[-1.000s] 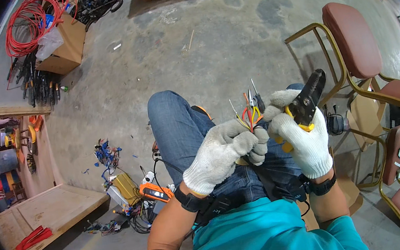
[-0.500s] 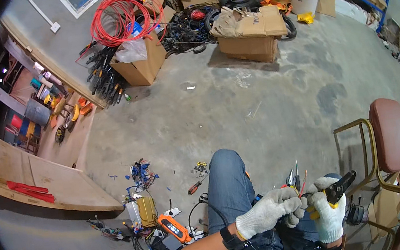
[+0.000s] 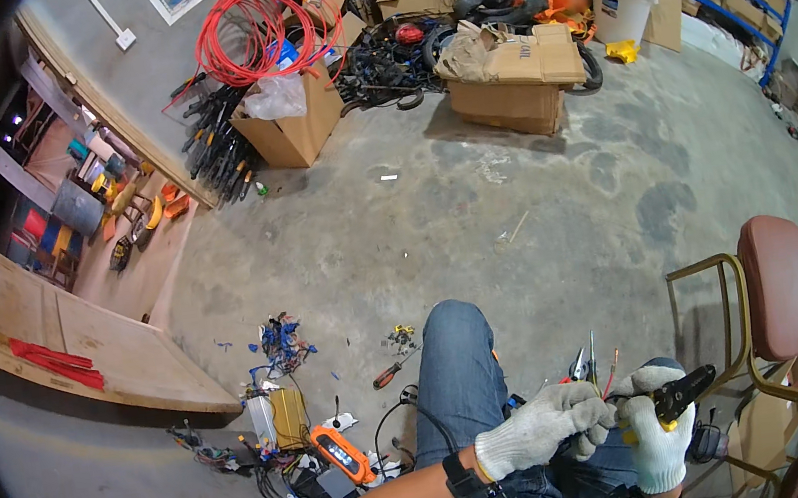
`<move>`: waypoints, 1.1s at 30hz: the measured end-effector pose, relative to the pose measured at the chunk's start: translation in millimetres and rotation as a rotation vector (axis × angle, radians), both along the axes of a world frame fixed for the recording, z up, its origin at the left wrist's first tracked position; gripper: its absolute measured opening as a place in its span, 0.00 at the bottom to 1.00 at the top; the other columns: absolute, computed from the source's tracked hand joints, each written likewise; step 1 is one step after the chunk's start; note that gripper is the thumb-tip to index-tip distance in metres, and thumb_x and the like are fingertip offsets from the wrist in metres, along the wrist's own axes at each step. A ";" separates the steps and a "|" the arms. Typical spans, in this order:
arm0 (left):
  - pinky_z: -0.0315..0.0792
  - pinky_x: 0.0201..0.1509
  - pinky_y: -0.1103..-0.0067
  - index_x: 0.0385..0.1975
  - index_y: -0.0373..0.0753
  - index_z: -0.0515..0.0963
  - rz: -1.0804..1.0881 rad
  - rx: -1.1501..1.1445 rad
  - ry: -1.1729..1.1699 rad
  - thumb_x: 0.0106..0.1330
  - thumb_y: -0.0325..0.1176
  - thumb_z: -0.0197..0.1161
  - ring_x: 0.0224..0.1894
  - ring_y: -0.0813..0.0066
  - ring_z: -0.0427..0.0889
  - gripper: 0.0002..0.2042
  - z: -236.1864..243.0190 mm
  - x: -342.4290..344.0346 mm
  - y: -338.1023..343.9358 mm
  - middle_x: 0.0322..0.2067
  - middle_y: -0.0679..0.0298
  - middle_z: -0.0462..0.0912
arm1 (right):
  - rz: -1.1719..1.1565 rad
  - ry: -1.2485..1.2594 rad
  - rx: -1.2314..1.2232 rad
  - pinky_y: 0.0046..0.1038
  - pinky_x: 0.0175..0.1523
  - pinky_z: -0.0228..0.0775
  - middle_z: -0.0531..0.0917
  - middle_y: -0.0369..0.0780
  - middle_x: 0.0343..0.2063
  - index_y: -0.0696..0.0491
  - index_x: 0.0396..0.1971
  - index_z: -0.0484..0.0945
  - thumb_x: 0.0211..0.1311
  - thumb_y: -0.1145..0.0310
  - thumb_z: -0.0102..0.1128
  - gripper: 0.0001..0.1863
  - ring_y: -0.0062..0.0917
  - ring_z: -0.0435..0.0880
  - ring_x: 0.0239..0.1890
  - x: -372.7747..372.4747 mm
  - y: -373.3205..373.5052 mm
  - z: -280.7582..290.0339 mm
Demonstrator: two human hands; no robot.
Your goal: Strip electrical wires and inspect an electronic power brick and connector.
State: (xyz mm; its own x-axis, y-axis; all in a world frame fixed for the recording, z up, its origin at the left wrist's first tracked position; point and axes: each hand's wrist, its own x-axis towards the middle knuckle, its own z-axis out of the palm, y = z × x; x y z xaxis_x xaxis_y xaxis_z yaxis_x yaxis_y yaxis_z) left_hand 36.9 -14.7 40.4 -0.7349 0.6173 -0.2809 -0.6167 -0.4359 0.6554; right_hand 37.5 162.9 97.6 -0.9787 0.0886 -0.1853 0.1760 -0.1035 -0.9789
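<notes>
Two-handed near the right knee (image 3: 664, 363), gripped wire strippers (image 3: 688, 392) in the right hand (image 3: 660, 438), slanted lengthwise, nose up and rightward toward a chair (image 3: 778, 292), and pinched wires (image 3: 612, 368) in the left hand (image 3: 546, 428) behind curled, concealing fingers (image 3: 583, 408).

The left hand (image 3: 543, 426), in a whitish glove, holds thin wires (image 3: 613, 364) with bent fingers, just beside the gloved right hand (image 3: 659, 434), which has a black and yellow wire stripper (image 3: 684, 394) in it. On the floor (image 3: 436, 224) at the left lie an orange device (image 3: 343, 455), a gold box (image 3: 289, 419) and a screwdriver (image 3: 393, 371).
</notes>
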 end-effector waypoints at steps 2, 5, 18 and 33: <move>0.74 0.35 0.82 0.41 0.36 0.76 0.008 0.038 0.002 0.73 0.49 0.61 0.29 0.81 0.78 0.19 -0.5 0.9 -0.8 0.32 0.65 0.81 | 0.033 0.102 0.007 0.29 0.43 0.80 0.85 0.46 0.34 0.62 0.44 0.74 0.56 0.84 0.60 0.15 0.29 0.86 0.34 1.1 1.1 -3.5; 0.74 0.34 0.82 0.41 0.36 0.76 0.018 0.024 -0.022 0.73 0.49 0.60 0.29 0.81 0.79 0.19 2.1 1.4 -1.7 0.32 0.65 0.81 | 0.076 0.126 0.067 0.31 0.45 0.81 0.85 0.47 0.36 0.62 0.44 0.74 0.56 0.86 0.60 0.15 0.29 0.86 0.37 -0.4 3.1 -4.0; 0.75 0.31 0.82 0.40 0.34 0.77 0.015 -0.043 0.034 0.74 0.50 0.59 0.28 0.81 0.77 0.20 2.6 -2.3 2.9 0.29 0.66 0.78 | 0.075 0.145 0.177 0.26 0.40 0.78 0.83 0.42 0.34 0.59 0.42 0.74 0.56 0.83 0.58 0.13 0.24 0.83 0.33 1.3 8.2 -4.6; 0.76 0.37 0.83 0.45 0.35 0.77 0.159 0.158 -0.082 0.77 0.44 0.56 0.31 0.83 0.76 0.16 1.7 -0.4 10.1 0.31 0.68 0.77 | -0.070 0.095 -0.054 0.22 0.37 0.75 0.82 0.44 0.42 0.59 0.59 0.69 0.61 0.78 0.60 0.25 0.19 0.79 0.30 -1.1 5.3 -7.5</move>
